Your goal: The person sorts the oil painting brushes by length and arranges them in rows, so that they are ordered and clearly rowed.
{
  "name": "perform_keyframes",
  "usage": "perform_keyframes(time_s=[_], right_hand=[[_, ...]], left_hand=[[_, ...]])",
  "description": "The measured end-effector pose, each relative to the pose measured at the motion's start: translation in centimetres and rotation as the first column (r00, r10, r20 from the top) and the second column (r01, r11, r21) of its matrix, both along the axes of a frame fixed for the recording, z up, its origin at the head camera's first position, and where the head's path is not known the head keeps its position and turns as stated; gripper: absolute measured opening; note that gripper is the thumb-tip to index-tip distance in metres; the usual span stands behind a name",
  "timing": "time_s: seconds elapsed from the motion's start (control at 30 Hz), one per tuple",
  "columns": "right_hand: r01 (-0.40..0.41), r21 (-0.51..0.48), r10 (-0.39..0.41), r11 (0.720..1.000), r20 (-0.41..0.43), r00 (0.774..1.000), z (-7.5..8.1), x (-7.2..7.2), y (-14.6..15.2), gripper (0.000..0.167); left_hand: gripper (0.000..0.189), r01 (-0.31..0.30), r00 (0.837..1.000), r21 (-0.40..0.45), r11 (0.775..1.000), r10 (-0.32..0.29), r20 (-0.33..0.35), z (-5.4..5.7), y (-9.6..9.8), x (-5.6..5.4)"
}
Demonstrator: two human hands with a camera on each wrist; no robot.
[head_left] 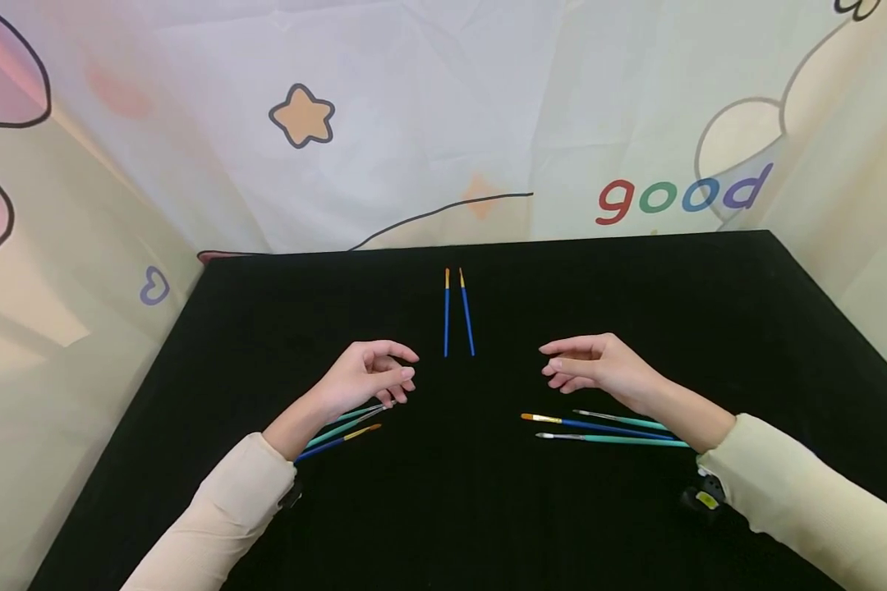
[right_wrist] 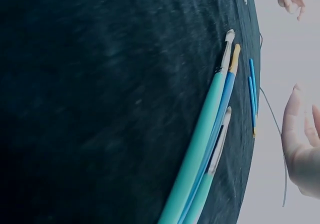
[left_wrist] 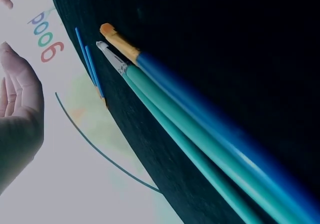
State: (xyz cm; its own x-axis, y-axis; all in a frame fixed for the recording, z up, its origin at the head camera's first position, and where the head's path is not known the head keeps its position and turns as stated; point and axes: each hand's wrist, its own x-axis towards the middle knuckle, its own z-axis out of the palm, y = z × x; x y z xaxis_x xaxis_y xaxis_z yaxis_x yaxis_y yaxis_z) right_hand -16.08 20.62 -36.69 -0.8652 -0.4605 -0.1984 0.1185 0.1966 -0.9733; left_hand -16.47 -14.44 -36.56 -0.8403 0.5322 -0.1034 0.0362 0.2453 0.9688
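Observation:
My left hand (head_left: 365, 377) hovers with loosely bent fingers and holds nothing. Under its wrist lie a blue paintbrush (head_left: 327, 446) and two teal paintbrushes (left_wrist: 170, 112), bristles pointing inward. Opposite, my right hand (head_left: 599, 367) hangs in the air, also holding nothing, its fingers relaxed. Below it are a blue paintbrush (head_left: 613, 428) with orange bristles and two teal paintbrushes (right_wrist: 200, 124), partly covered by the forearm in the head view. Between and beyond the hands, two thin blue paintbrushes (head_left: 447, 320) lie side by side, orange bristles away from me.
A black cloth (head_left: 443, 509) covers the table. Behind it hangs a pale printed curtain (head_left: 429, 123) with a star and the word "good". A dark wrist device (head_left: 702, 499) sits under the right sleeve.

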Motion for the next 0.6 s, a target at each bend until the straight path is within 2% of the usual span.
perform_keyframes(time_s=[0.13,0.6], right_hand=[[-0.006,0.014,0.006,1.000,-0.029,1.000,-0.1,0.4,0.7,0.048],[-0.045,0.090,0.055,0.995,-0.114,0.992,-0.6,1.5,3.0,0.043]], left_hand=[[0.031,0.007,0.999,0.009,1.000,-0.006,-0.040,-0.1,-0.8,0.5],[0.029,0.041,0.993,0.035,0.999,-0.037,-0.115,-0.4,-2.7,1.8]])
